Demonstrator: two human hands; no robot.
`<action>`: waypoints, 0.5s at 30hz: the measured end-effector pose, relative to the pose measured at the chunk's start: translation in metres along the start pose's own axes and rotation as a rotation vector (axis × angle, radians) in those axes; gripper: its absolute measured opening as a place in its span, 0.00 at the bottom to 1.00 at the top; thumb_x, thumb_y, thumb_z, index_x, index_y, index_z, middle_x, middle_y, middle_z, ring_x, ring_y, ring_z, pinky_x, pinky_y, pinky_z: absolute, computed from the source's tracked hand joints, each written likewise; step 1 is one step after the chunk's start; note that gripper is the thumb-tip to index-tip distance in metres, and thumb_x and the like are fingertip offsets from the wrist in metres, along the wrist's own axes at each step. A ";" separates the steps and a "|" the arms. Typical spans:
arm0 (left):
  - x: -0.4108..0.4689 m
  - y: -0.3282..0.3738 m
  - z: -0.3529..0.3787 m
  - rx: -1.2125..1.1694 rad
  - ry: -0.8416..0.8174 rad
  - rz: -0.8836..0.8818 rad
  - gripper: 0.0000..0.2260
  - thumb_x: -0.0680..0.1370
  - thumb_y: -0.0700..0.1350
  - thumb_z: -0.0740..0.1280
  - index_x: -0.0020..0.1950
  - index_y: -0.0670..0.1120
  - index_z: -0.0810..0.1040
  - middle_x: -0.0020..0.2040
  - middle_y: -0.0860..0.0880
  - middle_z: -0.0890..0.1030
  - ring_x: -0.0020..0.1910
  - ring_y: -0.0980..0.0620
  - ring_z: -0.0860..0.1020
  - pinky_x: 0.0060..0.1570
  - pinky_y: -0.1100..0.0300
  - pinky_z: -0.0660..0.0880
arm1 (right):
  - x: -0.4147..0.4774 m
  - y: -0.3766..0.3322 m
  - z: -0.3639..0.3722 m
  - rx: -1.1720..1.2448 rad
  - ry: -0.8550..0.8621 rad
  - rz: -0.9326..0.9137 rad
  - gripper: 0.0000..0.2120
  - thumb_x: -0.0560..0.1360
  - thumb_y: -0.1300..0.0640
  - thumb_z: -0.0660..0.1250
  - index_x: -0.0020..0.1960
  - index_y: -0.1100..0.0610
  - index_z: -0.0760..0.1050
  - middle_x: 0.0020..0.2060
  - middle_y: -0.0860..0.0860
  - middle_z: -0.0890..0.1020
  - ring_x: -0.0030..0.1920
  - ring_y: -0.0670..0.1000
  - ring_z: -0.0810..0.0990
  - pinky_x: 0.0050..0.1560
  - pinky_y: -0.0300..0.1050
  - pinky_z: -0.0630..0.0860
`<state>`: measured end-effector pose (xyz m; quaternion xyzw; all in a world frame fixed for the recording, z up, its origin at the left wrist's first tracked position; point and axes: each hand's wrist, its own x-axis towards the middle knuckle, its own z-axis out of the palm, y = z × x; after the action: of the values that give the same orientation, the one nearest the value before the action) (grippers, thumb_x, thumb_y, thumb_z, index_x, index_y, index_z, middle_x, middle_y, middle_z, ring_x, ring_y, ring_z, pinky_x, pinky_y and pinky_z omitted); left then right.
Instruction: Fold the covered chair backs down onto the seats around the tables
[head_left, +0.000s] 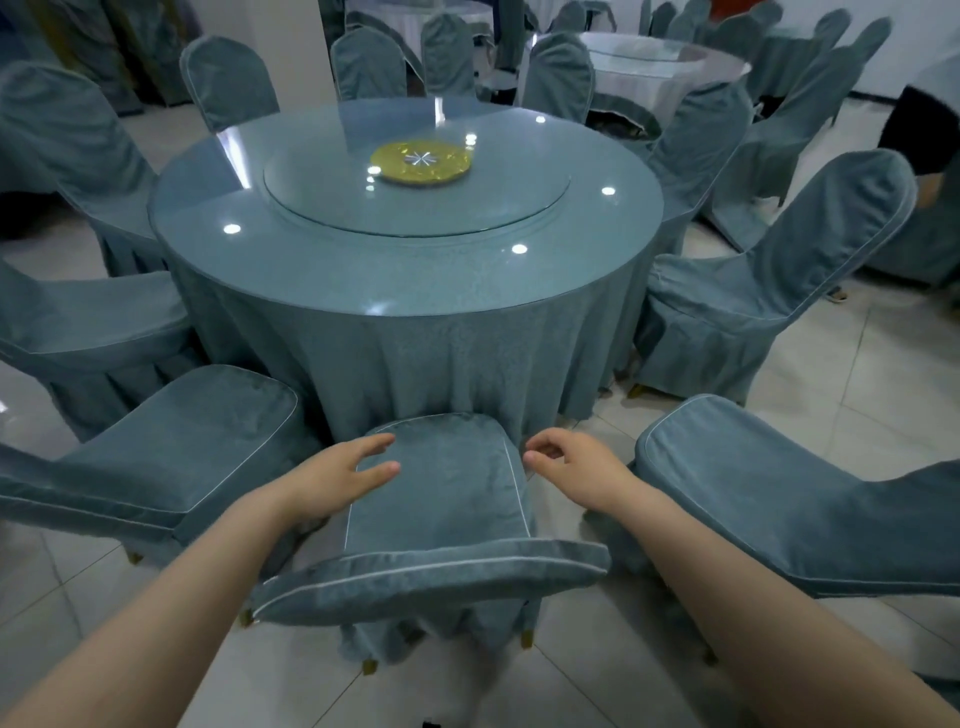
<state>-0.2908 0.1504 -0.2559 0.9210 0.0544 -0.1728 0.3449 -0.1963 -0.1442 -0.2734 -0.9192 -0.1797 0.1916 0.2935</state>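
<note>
— What was closest to you?

— The person's two bare forearms, reaching out from six o'clock. Between them stood the nearest covered chair (436, 499), its back already laid flat on the seat and its edge tucked against the tablecloth.

— And the hands?

— The left hand (337, 475) rested on the left edge of that folded back, fingers loosely spread and gripping nothing. The right hand (566, 460) hovered just off the right edge, fingers curled inward, thumb near the fingertips, with nothing pinched between them. I couldn't tell whether it touched the cover.

— The other chairs?

— The chair at eight o'clock (171, 457) and the chair at four o'clock (769, 493) looked folded down as well, though the four o'clock one ran out of sight. At two o'clock an upright chair (795, 270) faced the round table (405, 270), and more upright backs ringed its far side from ten to one o'clock.

— What was on the table?

— A glass turntable (415, 200) with a gold disc (421, 162) at its centre. Beyond, at one o'clock, was a second table (660, 73) with its own covered chairs.
</note>
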 end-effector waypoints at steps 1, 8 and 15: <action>0.007 0.003 0.000 0.004 0.014 0.000 0.26 0.79 0.54 0.61 0.75 0.49 0.61 0.73 0.53 0.66 0.70 0.57 0.65 0.67 0.64 0.59 | 0.006 0.003 -0.004 -0.009 -0.009 -0.001 0.15 0.77 0.46 0.64 0.59 0.51 0.77 0.52 0.43 0.81 0.54 0.43 0.77 0.54 0.38 0.71; 0.060 0.009 -0.011 0.023 0.066 0.000 0.28 0.78 0.54 0.63 0.76 0.52 0.58 0.74 0.55 0.63 0.71 0.55 0.63 0.65 0.65 0.59 | 0.039 0.015 -0.021 -0.033 -0.037 0.002 0.15 0.77 0.45 0.63 0.59 0.50 0.77 0.53 0.44 0.81 0.54 0.44 0.77 0.54 0.39 0.72; 0.113 0.016 -0.027 0.012 0.107 0.021 0.32 0.77 0.56 0.64 0.77 0.53 0.53 0.76 0.55 0.58 0.74 0.56 0.58 0.70 0.61 0.56 | 0.071 0.016 -0.039 -0.051 -0.008 -0.010 0.17 0.77 0.45 0.63 0.62 0.51 0.75 0.59 0.44 0.79 0.59 0.47 0.77 0.60 0.42 0.71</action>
<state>-0.1742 0.1542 -0.2669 0.9314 0.0622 -0.1202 0.3380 -0.1139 -0.1438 -0.2711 -0.9247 -0.1902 0.1892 0.2702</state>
